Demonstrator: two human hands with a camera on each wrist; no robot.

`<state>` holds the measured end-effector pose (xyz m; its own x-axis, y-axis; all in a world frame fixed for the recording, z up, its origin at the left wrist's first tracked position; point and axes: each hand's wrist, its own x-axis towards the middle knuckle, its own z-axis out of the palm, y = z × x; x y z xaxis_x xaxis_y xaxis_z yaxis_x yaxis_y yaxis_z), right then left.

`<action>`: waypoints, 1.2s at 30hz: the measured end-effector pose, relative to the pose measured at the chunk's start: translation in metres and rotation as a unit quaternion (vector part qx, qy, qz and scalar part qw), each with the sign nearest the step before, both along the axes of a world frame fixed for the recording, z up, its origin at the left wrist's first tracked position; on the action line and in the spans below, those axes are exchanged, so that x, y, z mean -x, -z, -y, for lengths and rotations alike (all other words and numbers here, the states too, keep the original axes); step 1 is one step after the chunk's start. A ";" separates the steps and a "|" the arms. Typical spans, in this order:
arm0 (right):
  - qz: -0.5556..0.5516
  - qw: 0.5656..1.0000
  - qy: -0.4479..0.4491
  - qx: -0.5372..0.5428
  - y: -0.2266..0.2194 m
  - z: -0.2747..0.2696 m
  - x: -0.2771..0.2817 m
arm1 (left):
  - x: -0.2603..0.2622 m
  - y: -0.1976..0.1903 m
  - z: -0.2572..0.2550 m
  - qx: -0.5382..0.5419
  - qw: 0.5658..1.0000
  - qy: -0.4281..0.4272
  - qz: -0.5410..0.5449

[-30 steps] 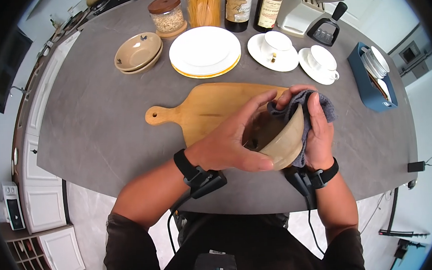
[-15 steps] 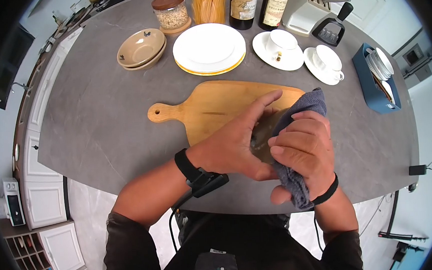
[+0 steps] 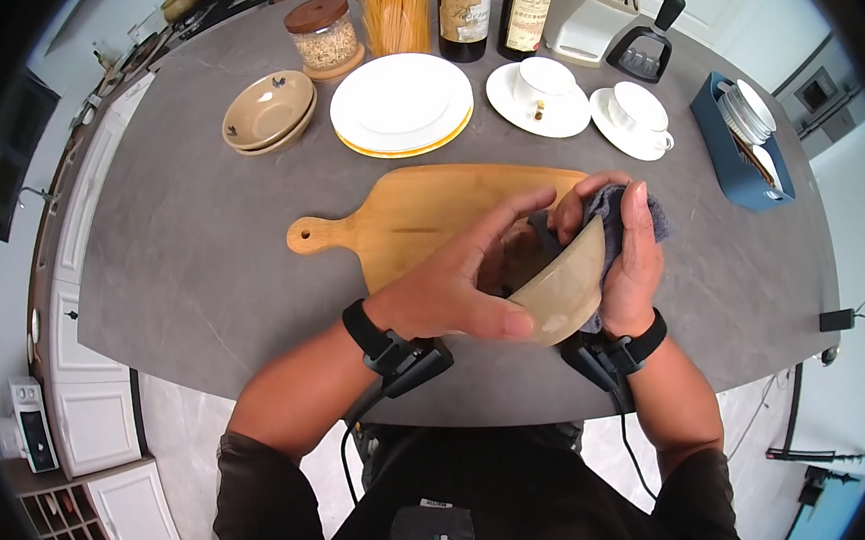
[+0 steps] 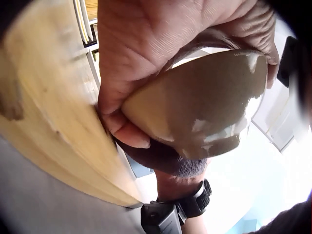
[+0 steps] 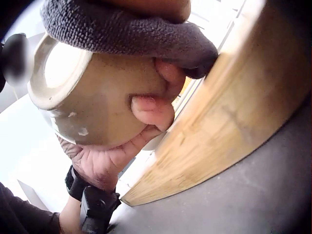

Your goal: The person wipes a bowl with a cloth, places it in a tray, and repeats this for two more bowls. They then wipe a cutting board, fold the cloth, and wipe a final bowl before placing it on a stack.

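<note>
A beige glazed bowl [image 3: 566, 289] is held tilted on its side over the near part of a wooden cutting board [image 3: 403, 210]. My left hand [image 3: 446, 287] grips it, thumb on the near side and fingertips curled round the rim, as the right wrist view shows. In my right hand [image 3: 633, 274] is a dark grey cloth [image 5: 122, 30], folded over the rim and pressed to the bowl's outer wall. The foot ring of the bowl faces right, seen in the right wrist view. Most of the bowl's inside is hidden by the left hand.
Behind the board stand two stacked beige bowls [image 3: 266, 111], stacked white plates [image 3: 401, 102] and two white cups on saucers [image 3: 553, 121]. A blue bin [image 3: 736, 163] with dishes sits at right. Along the back are a jar [image 3: 324, 42], pasta [image 3: 394, 12], two bottles and a knife block [image 3: 581, 24].
My right hand went over the bowl with the cloth, its back turned up, then swung back to the bowl's right side. The left hand kept hold of the bowl.
</note>
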<state>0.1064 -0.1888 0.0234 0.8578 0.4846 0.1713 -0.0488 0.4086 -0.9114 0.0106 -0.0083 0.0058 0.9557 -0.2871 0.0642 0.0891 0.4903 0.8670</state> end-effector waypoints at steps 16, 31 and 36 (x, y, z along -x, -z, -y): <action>0.346 0.923 0.083 0.149 -0.023 0.025 0.005 | 0.010 -0.008 0.009 -0.279 0.933 -0.170 0.149; 0.231 0.961 0.091 0.120 -0.002 0.005 -0.004 | 0.006 -0.006 0.015 -0.312 0.874 -0.286 0.241; 0.190 0.974 0.099 0.077 0.000 -0.003 0.001 | 0.009 -0.010 0.012 -0.387 0.832 -0.288 0.274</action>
